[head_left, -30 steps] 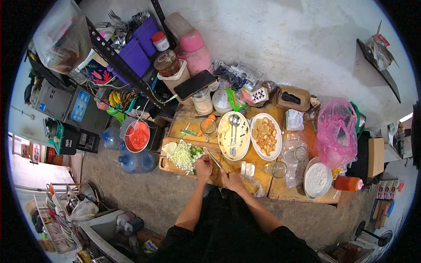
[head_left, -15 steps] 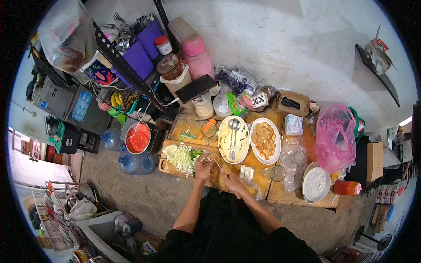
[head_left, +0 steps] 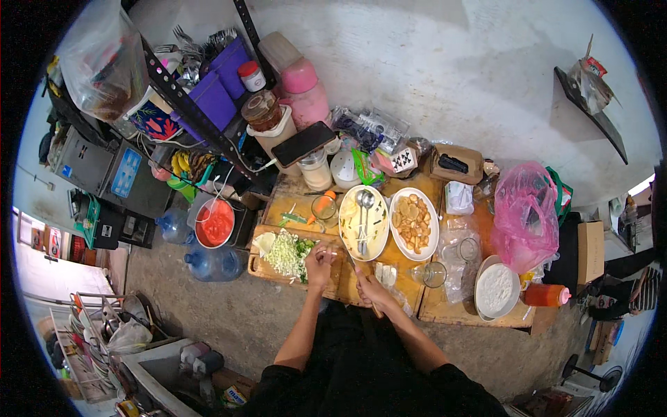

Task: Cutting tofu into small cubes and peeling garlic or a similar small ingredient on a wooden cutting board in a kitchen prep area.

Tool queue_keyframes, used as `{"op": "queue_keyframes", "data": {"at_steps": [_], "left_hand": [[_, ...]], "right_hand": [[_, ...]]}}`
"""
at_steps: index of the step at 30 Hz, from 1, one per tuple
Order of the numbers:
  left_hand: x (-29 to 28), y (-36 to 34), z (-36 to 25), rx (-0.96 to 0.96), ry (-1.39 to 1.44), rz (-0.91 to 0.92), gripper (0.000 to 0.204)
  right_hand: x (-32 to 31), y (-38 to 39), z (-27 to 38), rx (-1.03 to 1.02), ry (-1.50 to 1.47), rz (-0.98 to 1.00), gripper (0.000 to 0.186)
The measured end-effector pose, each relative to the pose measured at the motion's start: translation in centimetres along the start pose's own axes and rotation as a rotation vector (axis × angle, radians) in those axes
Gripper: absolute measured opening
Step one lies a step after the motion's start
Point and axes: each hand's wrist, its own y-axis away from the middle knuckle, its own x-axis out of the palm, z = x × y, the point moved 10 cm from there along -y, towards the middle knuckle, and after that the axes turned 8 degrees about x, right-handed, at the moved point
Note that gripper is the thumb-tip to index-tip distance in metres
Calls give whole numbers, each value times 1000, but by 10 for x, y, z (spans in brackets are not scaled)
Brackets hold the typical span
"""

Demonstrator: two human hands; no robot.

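Your table (head_left: 451,313) is worn yellow-brown wood, scuffed and stained. Your cutting board (head_left: 264,270), also wood, sits on it: flat, thick, with a slot at its left end. Right of the board, on the far side: a smooth white oval plate (head_left: 344,224), creamy smears inside, two shiny metal spoons (head_left: 363,243) lying lengthwise. Beyond the board: a clear round glass (head_left: 323,208).

Chopped pile (head_left: 286,256) is on the board's left half: loose, fine, pale bits, white to light green, darker leafy green along its right side. A pale, chunkier piece (head_left: 264,242) lies at its left.

Your right hand (head_left: 375,290) is by the board's right end, closed around the knife (head_left: 378,311): brown handle, slim straight blade slanting away and left. Your left hand (head_left: 319,265) is over the board, fingers curled beside the greens; can't tell if they pinch anything.
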Motion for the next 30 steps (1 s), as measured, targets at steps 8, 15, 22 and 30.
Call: {"op": "queue_keyframes", "data": {"at_steps": [8,15,22,30], "left_hand": [[64,12,-22,-261,350,318,24],[86,19,-5,-368,490,328,20],[91,16,5,-358,391,239,14],[93,-18,-24,-94,-75,304,24]], "right_hand": [[27,32,-9,193,-273,461,58],[22,40,-9,213,-424,559,58],[-1,42,-5,142,-533,565,59],[-14,44,-1,84,-596,506,58]]}}
